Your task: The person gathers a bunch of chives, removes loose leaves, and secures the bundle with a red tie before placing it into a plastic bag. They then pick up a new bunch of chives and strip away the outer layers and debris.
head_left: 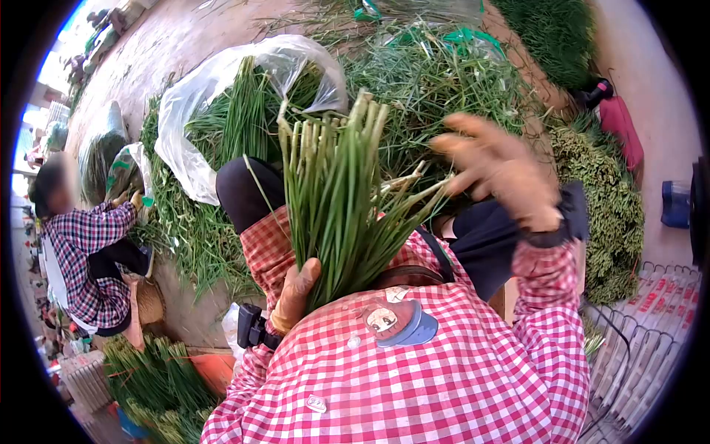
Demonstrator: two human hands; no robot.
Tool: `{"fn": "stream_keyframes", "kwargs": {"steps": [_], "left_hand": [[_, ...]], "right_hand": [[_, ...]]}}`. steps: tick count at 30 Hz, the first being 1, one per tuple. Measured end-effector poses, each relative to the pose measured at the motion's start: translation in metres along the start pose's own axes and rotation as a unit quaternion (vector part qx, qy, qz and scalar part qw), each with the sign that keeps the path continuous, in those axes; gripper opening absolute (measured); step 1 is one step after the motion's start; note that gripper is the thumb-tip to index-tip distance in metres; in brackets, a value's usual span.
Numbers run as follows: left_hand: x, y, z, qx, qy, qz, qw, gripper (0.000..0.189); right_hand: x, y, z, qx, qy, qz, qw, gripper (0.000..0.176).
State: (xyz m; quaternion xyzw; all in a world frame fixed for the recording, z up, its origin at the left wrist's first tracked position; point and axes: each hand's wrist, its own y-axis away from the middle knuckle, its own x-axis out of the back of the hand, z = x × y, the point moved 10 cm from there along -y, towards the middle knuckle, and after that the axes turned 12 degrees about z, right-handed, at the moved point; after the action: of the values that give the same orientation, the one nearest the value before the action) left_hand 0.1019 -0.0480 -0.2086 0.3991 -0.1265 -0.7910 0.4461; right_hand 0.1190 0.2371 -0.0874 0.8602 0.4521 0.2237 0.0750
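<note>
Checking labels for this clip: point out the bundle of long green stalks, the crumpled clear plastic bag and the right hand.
bundle of long green stalks (334,194): head view, mid-stalks.
crumpled clear plastic bag (181,115): head view, left side.
right hand (504,174): head view, back of hand.

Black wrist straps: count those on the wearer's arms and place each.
2. Left strap below the left hand gripping the stalk bundle; right strap below the raised right hand.

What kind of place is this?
Probably an open-air vegetable sorting yard or market: piles of green stalks lie on bare ground, a clear plastic bag holds more, and the left hand grips a bundle.
</note>
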Motion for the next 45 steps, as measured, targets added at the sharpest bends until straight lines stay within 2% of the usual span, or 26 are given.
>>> {"fn": "stream_keyframes", "kwargs": {"steps": [1, 3, 4, 6, 11, 13, 14, 15, 16, 18, 19, 20, 21, 22, 23, 25, 27, 30, 33, 34, 36, 39, 41, 43, 44, 45], "left_hand": [[-0.004, 0.001, 0.004, -0.018, -0.046, -0.012, 0.999, 0.056], [-0.008, 0.004, 0.010, -0.057, -0.132, -0.034, 0.989, 0.055], [-0.014, 0.007, 0.008, -0.021, -0.094, -0.029, 0.995, 0.056], [-0.009, 0.006, 0.006, -0.034, -0.099, -0.022, 0.994, 0.056], [-0.001, 0.001, 0.001, -0.039, -0.100, -0.008, 0.994, 0.052], [-0.006, 0.001, 0.002, -0.027, -0.096, -0.016, 0.995, 0.050], [-0.006, 0.000, 0.003, -0.038, -0.103, -0.020, 0.994, 0.050], [-0.006, 0.000, 0.005, -0.049, -0.111, -0.022, 0.992, 0.049], [-0.005, 0.000, 0.004, -0.046, -0.110, -0.014, 0.993, 0.048], [-0.004, 0.002, 0.004, -0.038, -0.109, 0.003, 0.993, 0.045], [-0.003, 0.003, 0.004, -0.034, -0.109, 0.011, 0.993, 0.044], [-0.004, 0.003, 0.004, -0.034, -0.112, 0.014, 0.993, 0.043], [-0.006, 0.003, 0.005, -0.034, -0.116, 0.015, 0.993, 0.042], [-0.008, 0.002, 0.006, -0.036, -0.119, 0.016, 0.992, 0.041], [-0.010, 0.004, 0.004, -0.020, -0.124, 0.017, 0.992, 0.041], [-0.017, 0.008, 0.004, 0.005, -0.133, 0.020, 0.991, 0.040], [-0.023, 0.010, 0.007, -0.003, -0.135, 0.005, 0.991, 0.039], [-0.020, 0.011, 0.020, -0.070, -0.160, 0.021, 0.984, 0.046], [-0.009, 0.003, 0.021, -0.022, -0.018, 0.074, 0.997, 0.055], [0.009, -0.004, 0.018, -0.055, -0.093, 0.126, 0.986, 0.057], [0.024, -0.008, 0.010, -0.065, -0.112, 0.144, 0.981, 0.054], [0.025, -0.007, 0.005, -0.071, -0.136, 0.132, 0.979, 0.054], [0.024, -0.006, 0.002, -0.071, -0.129, 0.126, 0.981, 0.053], [0.021, -0.006, -0.002, -0.068, -0.108, 0.126, 0.984, 0.053], [0.020, -0.006, -0.002, -0.072, -0.109, 0.110, 0.985, 0.052], [0.022, -0.007, -0.004, -0.070, -0.119, 0.101, 0.985, 0.052]], "right_hand": [[-0.034, 0.005, 0.004, 0.002, -0.082, -0.095, 0.992, 0.053], [-0.077, 0.006, 0.006, 0.001, -0.098, -0.147, 0.984, 0.045], [-0.082, 0.008, 0.009, -0.014, -0.064, -0.168, 0.984, 0.044], [-0.090, 0.009, 0.008, -0.039, 0.009, -0.211, 0.977, 0.041], [-0.058, 0.012, 0.019, -0.052, 0.005, -0.225, 0.973, 0.026], [-0.047, 0.013, 0.006, -0.022, -0.049, -0.245, 0.968, 0.021], [-0.033, 0.012, -0.010, 0.014, -0.011, -0.229, 0.973, 0.019], [-0.017, 0.004, -0.012, 0.017, -0.069, -0.191, 0.979, 0.018], [0.000, -0.001, -0.029, 0.038, -0.245, -0.164, 0.955, 0.021], [0.062, -0.024, -0.040, 0.165, -0.180, 0.008, 0.970, 0.025], [0.083, -0.032, -0.053, 0.275, -0.040, 0.129, 0.952, 0.030], [0.103, -0.036, -0.062, 0.339, 0.110, 0.277, 0.892, 0.037], [0.088, -0.027, -0.076, 0.434, 0.241, 0.316, 0.808, 0.044], [0.069, -0.011, -0.091, 0.510, 0.355, 0.380, 0.685, 0.051], [0.039, -0.004, -0.098, 0.551, 0.384, 0.348, 0.654, 0.064], [-0.020, -0.005, -0.083, 0.463, 0.426, 0.125, 0.767, 0.078], [-0.064, -0.016, -0.045, 0.392, 0.410, -0.036, 0.822, 0.068], [-0.063, -0.026, -0.041, 0.261, 0.373, -0.057, 0.888, 0.042], [-0.066, -0.015, -0.034, 0.370, 0.424, -0.019, 0.826, 0.026], [-0.067, -0.011, -0.028, 0.404, 0.439, 0.008, 0.803, 0.025], [-0.068, -0.006, -0.017, 0.471, 0.467, 0.065, 0.745, 0.022], [-0.061, -0.003, -0.014, 0.501, 0.410, 0.079, 0.758, 0.020], [-0.053, -0.020, -0.009, 0.431, 0.351, 0.032, 0.830, 0.011], [-0.042, -0.016, -0.017, 0.505, 0.365, 0.150, 0.768, 0.010], [-0.043, -0.021, -0.012, 0.528, 0.388, 0.154, 0.739, 0.007], [-0.039, -0.034, -0.005, 0.504, 0.381, 0.143, 0.762, 0.010]]}}
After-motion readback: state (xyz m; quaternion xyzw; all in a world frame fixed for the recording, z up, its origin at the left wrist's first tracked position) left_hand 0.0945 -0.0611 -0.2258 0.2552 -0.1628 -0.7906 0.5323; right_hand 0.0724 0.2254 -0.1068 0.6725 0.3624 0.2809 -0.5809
